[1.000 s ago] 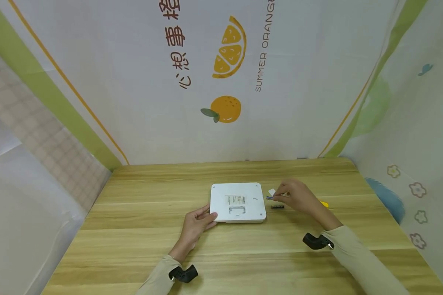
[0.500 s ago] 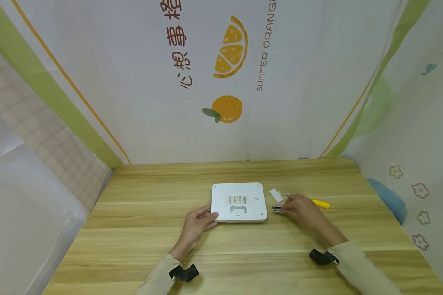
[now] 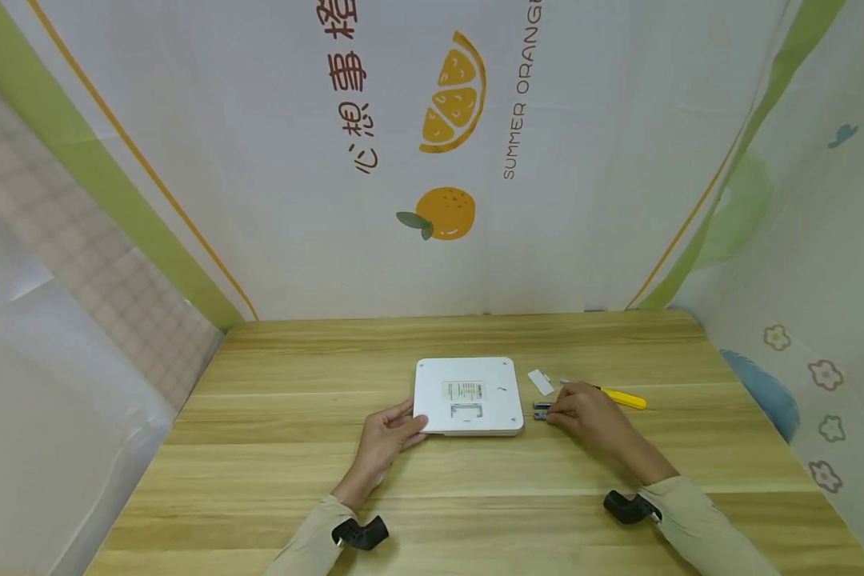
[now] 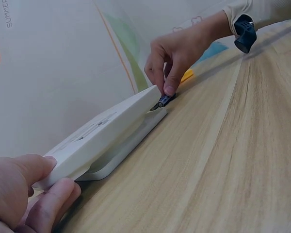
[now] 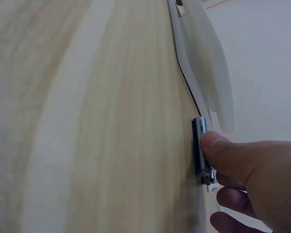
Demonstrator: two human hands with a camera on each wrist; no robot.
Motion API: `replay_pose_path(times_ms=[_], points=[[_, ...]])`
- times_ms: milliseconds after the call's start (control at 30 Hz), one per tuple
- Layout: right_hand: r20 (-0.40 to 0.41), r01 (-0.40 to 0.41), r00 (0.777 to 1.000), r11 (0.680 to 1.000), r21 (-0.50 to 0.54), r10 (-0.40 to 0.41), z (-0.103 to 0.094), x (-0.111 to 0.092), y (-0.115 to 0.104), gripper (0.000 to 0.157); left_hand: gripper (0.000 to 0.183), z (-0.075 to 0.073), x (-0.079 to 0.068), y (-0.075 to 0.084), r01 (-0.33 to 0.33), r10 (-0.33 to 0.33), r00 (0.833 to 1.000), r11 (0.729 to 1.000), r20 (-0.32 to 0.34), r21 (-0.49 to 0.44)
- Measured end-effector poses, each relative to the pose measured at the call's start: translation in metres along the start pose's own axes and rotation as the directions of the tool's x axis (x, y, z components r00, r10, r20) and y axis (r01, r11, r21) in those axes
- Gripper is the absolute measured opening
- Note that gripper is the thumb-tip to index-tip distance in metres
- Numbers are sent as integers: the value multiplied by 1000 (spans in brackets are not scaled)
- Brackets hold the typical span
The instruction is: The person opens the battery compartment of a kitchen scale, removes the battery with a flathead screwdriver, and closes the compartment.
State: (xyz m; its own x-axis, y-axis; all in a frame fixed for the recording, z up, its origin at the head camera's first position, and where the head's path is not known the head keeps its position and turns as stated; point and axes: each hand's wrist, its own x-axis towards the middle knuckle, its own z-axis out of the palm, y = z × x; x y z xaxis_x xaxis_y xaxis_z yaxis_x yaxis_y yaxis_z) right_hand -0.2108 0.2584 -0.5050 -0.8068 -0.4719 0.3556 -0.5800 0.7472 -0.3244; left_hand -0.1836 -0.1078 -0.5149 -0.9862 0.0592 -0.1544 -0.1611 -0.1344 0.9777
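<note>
Left hand point(image 3: 382, 440) grips device point(image 3: 468, 392) near far edge of desk point(image 3: 468, 500) — right hand point(image 3: 588, 412) pinches battery point(image 5: 200, 158), right of device.

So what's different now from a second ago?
The right hand came lower in the head view, bringing its battery to the near side of the other battery. More of the small white piece and yellow tool now shows. The left hand still holds the white device.
</note>
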Motion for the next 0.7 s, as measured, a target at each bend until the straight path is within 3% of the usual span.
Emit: replay_pose_path(times_ms=[233, 533, 700], points=[[-4, 10, 1000, 1000, -1, -10, -9, 5, 0, 5, 51, 0, 1, 0, 0, 0, 1000, 1000, -8, 1], [71, -62, 995, 998, -19, 63, -19, 14, 2, 6, 52, 0, 0, 0, 4, -4, 1000, 1000, -3, -5], [64, -117, 990, 990, -77, 122, -25, 23, 1, 12, 52, 0, 0, 0, 2, -2, 1000, 1000, -2, 0]])
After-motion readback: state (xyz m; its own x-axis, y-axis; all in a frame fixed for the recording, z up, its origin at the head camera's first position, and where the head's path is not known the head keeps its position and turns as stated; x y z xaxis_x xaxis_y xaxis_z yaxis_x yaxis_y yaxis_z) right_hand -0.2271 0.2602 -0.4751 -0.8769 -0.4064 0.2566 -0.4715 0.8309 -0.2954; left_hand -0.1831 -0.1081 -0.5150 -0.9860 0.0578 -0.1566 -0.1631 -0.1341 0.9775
